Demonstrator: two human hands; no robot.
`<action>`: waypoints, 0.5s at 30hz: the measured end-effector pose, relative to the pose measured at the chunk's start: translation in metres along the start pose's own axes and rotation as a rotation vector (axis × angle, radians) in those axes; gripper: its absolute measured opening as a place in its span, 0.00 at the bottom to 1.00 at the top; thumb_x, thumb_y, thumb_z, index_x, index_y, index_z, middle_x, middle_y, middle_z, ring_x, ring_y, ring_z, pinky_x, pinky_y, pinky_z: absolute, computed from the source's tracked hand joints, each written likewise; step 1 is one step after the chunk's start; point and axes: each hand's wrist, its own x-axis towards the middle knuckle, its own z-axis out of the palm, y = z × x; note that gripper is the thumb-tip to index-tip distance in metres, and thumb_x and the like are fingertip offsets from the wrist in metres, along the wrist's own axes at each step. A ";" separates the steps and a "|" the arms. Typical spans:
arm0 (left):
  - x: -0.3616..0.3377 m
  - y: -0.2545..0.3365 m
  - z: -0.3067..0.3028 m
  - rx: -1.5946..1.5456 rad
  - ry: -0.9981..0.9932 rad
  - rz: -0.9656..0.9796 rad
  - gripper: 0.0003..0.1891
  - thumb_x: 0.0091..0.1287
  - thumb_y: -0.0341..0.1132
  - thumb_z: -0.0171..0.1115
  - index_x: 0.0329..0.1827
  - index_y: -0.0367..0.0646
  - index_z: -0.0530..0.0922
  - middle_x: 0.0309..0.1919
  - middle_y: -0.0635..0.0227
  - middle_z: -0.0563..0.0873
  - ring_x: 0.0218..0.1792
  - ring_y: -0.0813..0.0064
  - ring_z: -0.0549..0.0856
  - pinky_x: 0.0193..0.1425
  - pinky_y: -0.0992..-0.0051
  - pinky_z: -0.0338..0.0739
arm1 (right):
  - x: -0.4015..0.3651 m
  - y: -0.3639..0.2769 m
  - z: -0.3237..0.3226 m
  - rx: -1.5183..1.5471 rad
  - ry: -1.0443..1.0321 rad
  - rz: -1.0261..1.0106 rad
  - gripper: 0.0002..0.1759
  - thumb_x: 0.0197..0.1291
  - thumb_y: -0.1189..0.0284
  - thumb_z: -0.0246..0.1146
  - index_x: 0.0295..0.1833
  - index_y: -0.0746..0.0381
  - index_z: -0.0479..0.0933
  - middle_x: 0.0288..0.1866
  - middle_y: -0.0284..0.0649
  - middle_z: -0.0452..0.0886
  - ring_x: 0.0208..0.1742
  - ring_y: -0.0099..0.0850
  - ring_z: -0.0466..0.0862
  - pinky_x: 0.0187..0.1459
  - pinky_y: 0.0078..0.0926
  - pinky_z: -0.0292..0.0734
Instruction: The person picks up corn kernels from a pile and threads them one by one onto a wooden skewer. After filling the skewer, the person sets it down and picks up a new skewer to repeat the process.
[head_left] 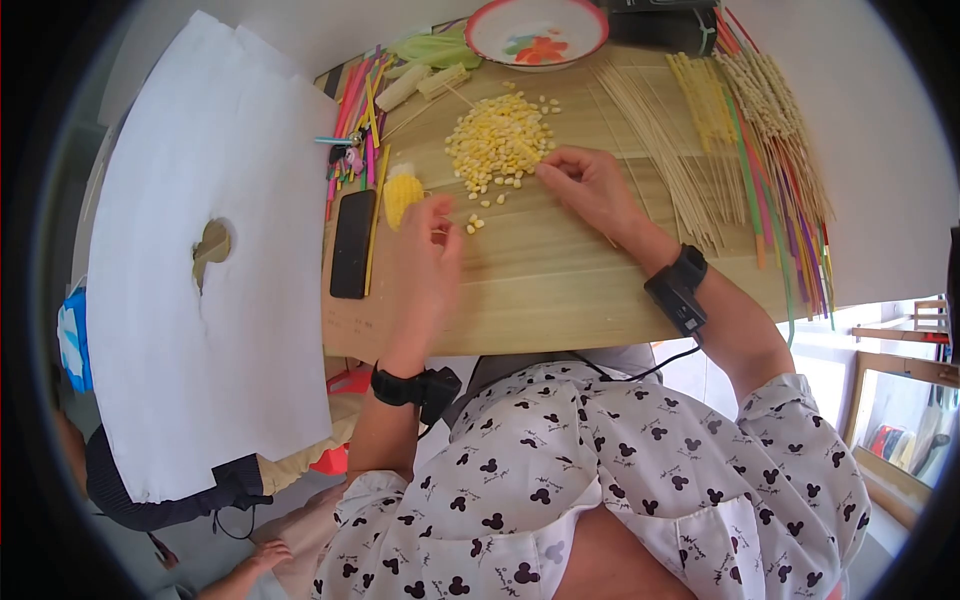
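A heap of loose yellow corn kernels (498, 142) lies on the wooden table (560, 290). My right hand (588, 186) rests just right of the heap, fingertips pinched together at its edge; whether a kernel is between them is hidden. My left hand (428, 262) hovers over the table beside a partly stripped corn cob (402, 194), fingers loosely apart, holding nothing I can see. A few stray kernels (474, 224) lie between my hands.
A black phone (352, 243) lies left of the cob. A patterned bowl (537, 30) stands at the back. Thin wooden skewers (665, 150) and coloured sticks (770, 150) are spread at the right; more coloured sticks (352, 110) at the left. A large white sheet (210, 270) covers the left.
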 end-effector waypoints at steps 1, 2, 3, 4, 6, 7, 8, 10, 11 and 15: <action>0.000 0.000 -0.005 0.000 -0.004 0.000 0.14 0.61 0.23 0.59 0.50 0.37 0.75 0.34 0.65 0.82 0.33 0.75 0.82 0.39 0.74 0.78 | 0.001 0.001 0.000 0.011 0.005 -0.019 0.09 0.63 0.72 0.61 0.33 0.68 0.77 0.20 0.24 0.72 0.23 0.11 0.64 0.23 0.15 0.60; -0.001 -0.003 -0.015 0.059 -0.040 -0.040 0.14 0.61 0.24 0.60 0.50 0.36 0.75 0.36 0.63 0.83 0.33 0.75 0.82 0.38 0.74 0.78 | 0.001 0.002 -0.001 0.024 0.010 -0.039 0.09 0.63 0.72 0.61 0.33 0.68 0.77 0.20 0.24 0.71 0.23 0.11 0.64 0.23 0.15 0.59; -0.002 -0.005 -0.024 0.119 -0.075 -0.078 0.13 0.61 0.24 0.60 0.49 0.36 0.76 0.38 0.61 0.84 0.32 0.74 0.83 0.37 0.75 0.78 | 0.002 0.002 -0.001 0.027 0.012 -0.039 0.09 0.63 0.72 0.61 0.33 0.68 0.77 0.20 0.24 0.71 0.23 0.11 0.64 0.23 0.15 0.59; -0.007 -0.009 -0.031 0.122 -0.077 -0.076 0.13 0.61 0.24 0.60 0.49 0.36 0.76 0.38 0.61 0.84 0.32 0.74 0.83 0.37 0.75 0.78 | 0.002 0.003 -0.001 0.031 0.014 -0.039 0.09 0.63 0.72 0.62 0.33 0.68 0.77 0.20 0.24 0.71 0.23 0.11 0.64 0.23 0.15 0.59; -0.019 -0.019 -0.038 0.294 -0.163 -0.149 0.13 0.60 0.25 0.61 0.48 0.36 0.76 0.37 0.58 0.84 0.30 0.70 0.84 0.36 0.73 0.78 | 0.002 0.003 -0.002 0.038 0.015 -0.038 0.10 0.63 0.72 0.62 0.33 0.68 0.77 0.20 0.24 0.71 0.23 0.11 0.64 0.23 0.15 0.59; -0.023 -0.022 -0.037 0.296 -0.162 -0.151 0.13 0.60 0.25 0.61 0.48 0.36 0.76 0.37 0.58 0.84 0.30 0.70 0.84 0.36 0.73 0.78 | 0.002 0.003 -0.002 0.051 0.011 -0.027 0.09 0.63 0.72 0.61 0.33 0.68 0.77 0.20 0.24 0.71 0.23 0.11 0.64 0.23 0.15 0.59; -0.027 -0.025 -0.034 0.323 -0.194 -0.169 0.12 0.60 0.26 0.61 0.47 0.36 0.76 0.35 0.56 0.83 0.31 0.65 0.84 0.36 0.69 0.78 | 0.002 0.003 -0.001 0.063 0.005 -0.015 0.09 0.63 0.72 0.61 0.33 0.68 0.77 0.21 0.24 0.71 0.24 0.11 0.64 0.23 0.15 0.59; -0.029 -0.025 -0.028 0.345 -0.219 -0.187 0.11 0.60 0.27 0.61 0.46 0.37 0.77 0.32 0.54 0.82 0.33 0.60 0.83 0.37 0.65 0.77 | 0.002 0.003 0.000 0.069 0.004 -0.007 0.09 0.64 0.73 0.61 0.33 0.68 0.77 0.21 0.24 0.71 0.24 0.11 0.64 0.23 0.14 0.59; -0.026 -0.022 -0.021 0.361 -0.208 -0.164 0.12 0.60 0.26 0.60 0.46 0.37 0.76 0.34 0.54 0.82 0.34 0.59 0.83 0.38 0.65 0.77 | 0.002 0.003 -0.001 0.075 0.008 0.004 0.09 0.64 0.73 0.61 0.33 0.68 0.77 0.22 0.23 0.71 0.24 0.10 0.64 0.23 0.14 0.59; -0.001 -0.020 0.011 0.263 -0.161 0.004 0.14 0.59 0.26 0.62 0.49 0.38 0.76 0.36 0.60 0.80 0.33 0.66 0.82 0.39 0.72 0.77 | 0.002 0.001 -0.001 0.089 0.006 0.028 0.09 0.64 0.73 0.61 0.33 0.67 0.77 0.22 0.23 0.71 0.24 0.10 0.64 0.23 0.14 0.59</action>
